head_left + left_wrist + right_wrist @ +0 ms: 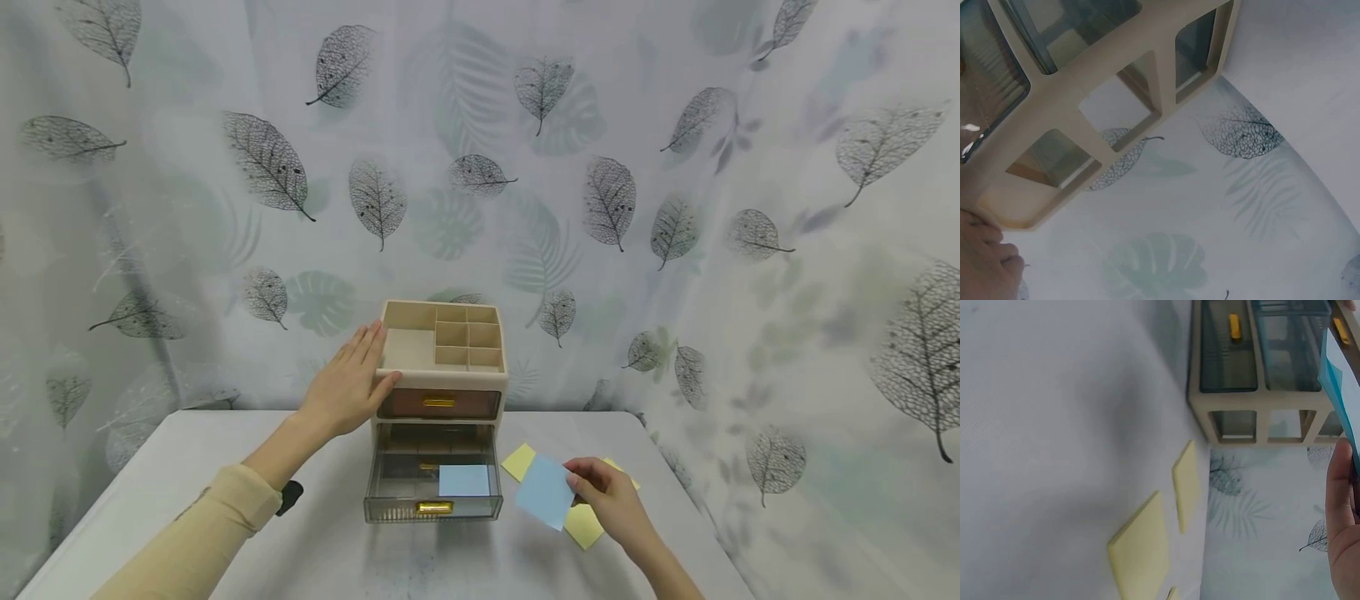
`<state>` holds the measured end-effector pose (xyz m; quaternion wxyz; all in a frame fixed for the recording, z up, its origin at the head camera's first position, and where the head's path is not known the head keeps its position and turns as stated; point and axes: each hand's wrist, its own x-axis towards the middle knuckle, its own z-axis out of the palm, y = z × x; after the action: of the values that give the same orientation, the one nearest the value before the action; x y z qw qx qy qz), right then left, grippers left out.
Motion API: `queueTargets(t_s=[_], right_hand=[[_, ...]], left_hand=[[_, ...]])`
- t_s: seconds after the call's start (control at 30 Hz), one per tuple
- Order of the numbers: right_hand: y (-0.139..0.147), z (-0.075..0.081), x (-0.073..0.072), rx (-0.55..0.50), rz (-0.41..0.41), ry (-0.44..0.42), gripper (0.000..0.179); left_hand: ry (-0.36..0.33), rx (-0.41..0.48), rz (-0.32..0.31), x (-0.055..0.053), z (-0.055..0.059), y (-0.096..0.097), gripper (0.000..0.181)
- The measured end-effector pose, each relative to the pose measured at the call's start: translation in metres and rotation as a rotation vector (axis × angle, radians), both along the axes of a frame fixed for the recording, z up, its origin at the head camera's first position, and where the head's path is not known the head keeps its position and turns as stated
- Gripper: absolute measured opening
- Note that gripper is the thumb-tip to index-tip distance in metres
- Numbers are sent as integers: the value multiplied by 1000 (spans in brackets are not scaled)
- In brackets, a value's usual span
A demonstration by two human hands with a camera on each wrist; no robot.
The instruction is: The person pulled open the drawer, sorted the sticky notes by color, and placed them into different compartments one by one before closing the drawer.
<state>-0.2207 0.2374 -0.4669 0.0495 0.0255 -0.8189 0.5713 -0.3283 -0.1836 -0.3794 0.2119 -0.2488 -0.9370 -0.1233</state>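
Note:
A cream desktop drawer organizer [442, 377] stands on the table. Its clear lower drawer [386, 500] is pulled out, with a blue sticky-note pad [463, 481] lying at its right side. My left hand [345, 383] rests against the organizer's upper left side, fingers extended along it and thumb at the front edge. To the right of the drawer, my right hand [611, 500] pinches another blue sticky-note pad [545, 492] by its right edge, above the table. The right wrist view shows this blue pad [1342, 400] edge-on between thumb and fingers, partly cut off.
Several yellow sticky-note pads [519, 461] lie on the white table [322, 533] under and around my right hand. A small black object [289, 497] shows beside my left sleeve. The organizer's top tray [411, 348] has divided compartments. Leaf-patterned curtain [480, 233] hangs behind.

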Motion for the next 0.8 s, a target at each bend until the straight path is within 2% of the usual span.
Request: queueTargets(t_s=[0.13, 0.4, 0.67, 0.8], right_hand=[[-8, 6, -2, -39, -31, 12, 24], [-26, 16, -10, -119, -27, 59, 21], [-44, 25, -20, -121, 4, 89, 18], [-53, 28, -24, -109, 18, 103, 18]], left_hand=[[-6, -3, -1, 0, -1, 2, 81], [-7, 2, -1, 0, -2, 2, 81], [36, 20, -23, -2, -1, 0, 80], [36, 19, -24, -3, -1, 0, 79]])
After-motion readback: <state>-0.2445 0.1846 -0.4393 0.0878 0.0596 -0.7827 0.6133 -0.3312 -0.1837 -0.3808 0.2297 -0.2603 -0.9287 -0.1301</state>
